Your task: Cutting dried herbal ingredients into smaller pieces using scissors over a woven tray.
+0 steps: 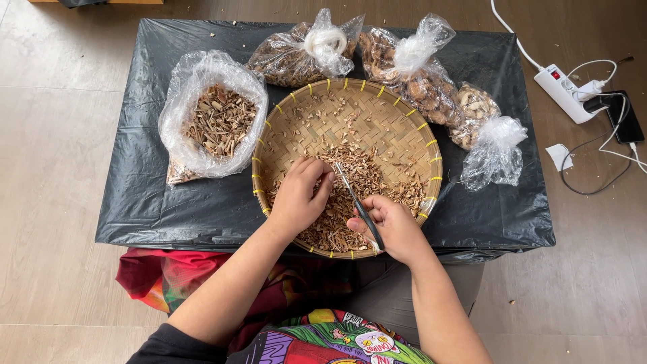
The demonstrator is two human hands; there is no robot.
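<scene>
Overhead view of a person seated at a low surface [168, 209] covered in black plastic sheet. The right hand [394, 229] is closed around the handles of a pair of scissors [357, 205], blades pointing far-left toward the left hand [300, 195], whose fingers are pinched narrow on a small piece of dried plant material just at the blade tips. Step in hand, as judged: snipping dried pieces into smaller bits over the round woven bamboo tray [411, 121]. The next cut calls for the piece to sit between the blades with fingertips kept clear. The tray holds a heap of brown cut chips, thickest at its near side. To the left, an open clear bag [192, 74] holds pale woody slivers. Along the far and right edges lie three knotted bags: dark chips [286, 61], round brown slices [418, 84], pale slices [475, 111].
</scene>
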